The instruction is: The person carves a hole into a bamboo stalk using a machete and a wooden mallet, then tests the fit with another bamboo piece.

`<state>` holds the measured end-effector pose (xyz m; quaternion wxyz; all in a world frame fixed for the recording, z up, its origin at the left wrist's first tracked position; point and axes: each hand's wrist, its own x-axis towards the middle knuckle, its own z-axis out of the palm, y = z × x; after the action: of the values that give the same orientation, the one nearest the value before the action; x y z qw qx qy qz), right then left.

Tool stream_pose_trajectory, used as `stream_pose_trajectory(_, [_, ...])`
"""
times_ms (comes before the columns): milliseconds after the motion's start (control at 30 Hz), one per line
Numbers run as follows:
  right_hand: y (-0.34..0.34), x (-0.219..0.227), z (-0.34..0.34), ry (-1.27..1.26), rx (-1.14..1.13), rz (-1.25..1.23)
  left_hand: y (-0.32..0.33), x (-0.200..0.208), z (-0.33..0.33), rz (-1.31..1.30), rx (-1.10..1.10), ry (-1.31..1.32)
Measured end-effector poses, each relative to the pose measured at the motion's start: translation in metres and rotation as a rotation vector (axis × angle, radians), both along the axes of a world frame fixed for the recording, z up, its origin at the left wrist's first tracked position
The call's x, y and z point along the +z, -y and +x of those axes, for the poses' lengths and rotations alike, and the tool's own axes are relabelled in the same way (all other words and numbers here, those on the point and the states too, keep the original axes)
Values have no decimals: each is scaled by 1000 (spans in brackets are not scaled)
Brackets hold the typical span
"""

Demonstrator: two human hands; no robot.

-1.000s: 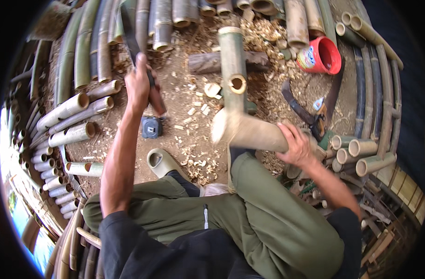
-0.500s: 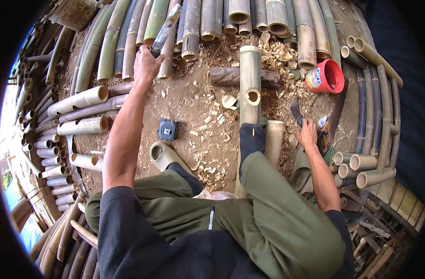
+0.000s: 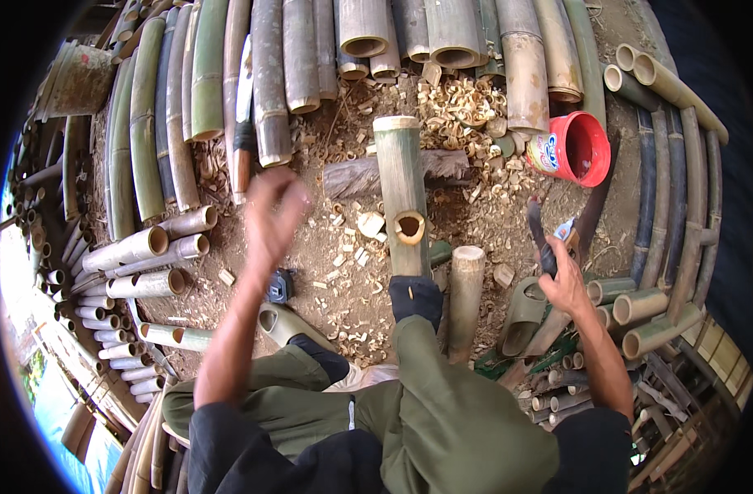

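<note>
My left hand (image 3: 274, 216), smeared by motion, is empty with its thumb apart from the fingers. Just beyond it a long-bladed knife (image 3: 243, 136) with a dark-wrapped wooden handle lies along the bamboo poles. On the right, my right hand (image 3: 566, 281) is closed around the dark handle of a curved knife (image 3: 535, 222), its blade pointing away from me. Between my hands a thick bamboo tube (image 3: 403, 177) with a round hole cut in its upper side rests on a dark wooden block (image 3: 352, 176). My dark-socked foot (image 3: 416, 296) presses on its near end.
Bamboo poles (image 3: 208, 78) line the far side, with more stacked left and right. A red bucket (image 3: 581, 148) lies tipped at the far right. A short bamboo piece (image 3: 467, 288) stands beside my foot. Wood chips (image 3: 467, 103) cover the soil. A tape measure (image 3: 280, 286) is partly behind my left forearm.
My left hand has let go of the long knife, now lying on the poles, and drawn back toward me. My right hand has gripped the curved knife and shifted slightly nearer. The view has shifted.
</note>
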<state>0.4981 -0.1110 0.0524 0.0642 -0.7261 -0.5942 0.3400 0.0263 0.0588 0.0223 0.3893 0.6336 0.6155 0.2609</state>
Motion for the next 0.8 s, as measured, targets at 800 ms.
stream_pose_trajectory(800, [-41,-23,-175,-261,217,-277,97,-11,144,-1348,334,500])
